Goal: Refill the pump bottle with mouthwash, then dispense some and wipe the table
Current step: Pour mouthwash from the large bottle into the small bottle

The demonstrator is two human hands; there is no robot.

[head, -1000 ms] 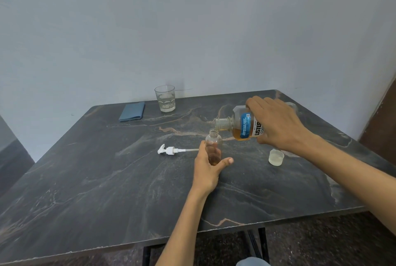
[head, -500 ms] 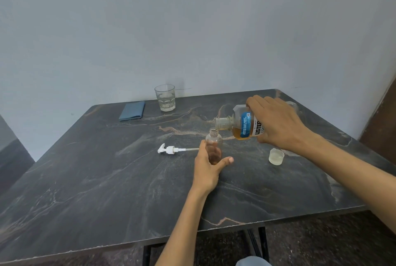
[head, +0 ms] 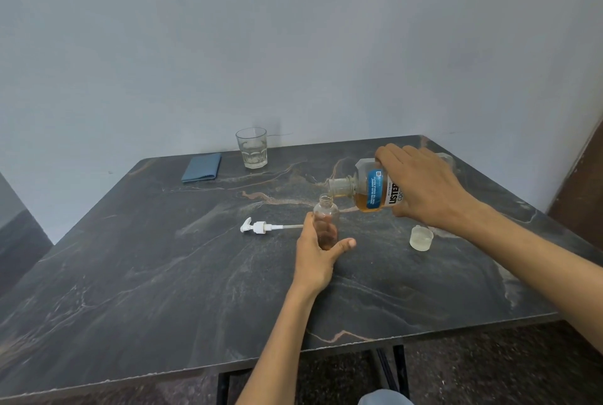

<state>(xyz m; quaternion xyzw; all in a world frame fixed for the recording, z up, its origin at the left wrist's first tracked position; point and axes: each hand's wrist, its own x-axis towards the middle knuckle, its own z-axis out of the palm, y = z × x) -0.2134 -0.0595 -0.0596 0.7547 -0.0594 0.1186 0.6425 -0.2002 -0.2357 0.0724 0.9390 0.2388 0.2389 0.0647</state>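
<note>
Now, right hand (head: 424, 189) grips mouthwash bottle (head: 368, 190) sideways, neck pointing left over upright pump bottle (head: 325, 218), left hand (head: 315, 251) holding it

The clear mouthwash bottle with the blue label (head: 375, 190), tipped in the right hand (head: 421, 189), is edging slightly nearer the mouth of the small clear plastic pump bottle (head: 325, 218). The amber liquid is pooling toward its neck.

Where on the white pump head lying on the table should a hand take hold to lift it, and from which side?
Probably by the ribbed collar of the pump head, pinched from above. It lies flat on the table, nozzle pointing left and thin tube running right toward the left hand, which holds the small bottle. The collar is its thickest part; the tube looks too thin to grip firmly.
</note>
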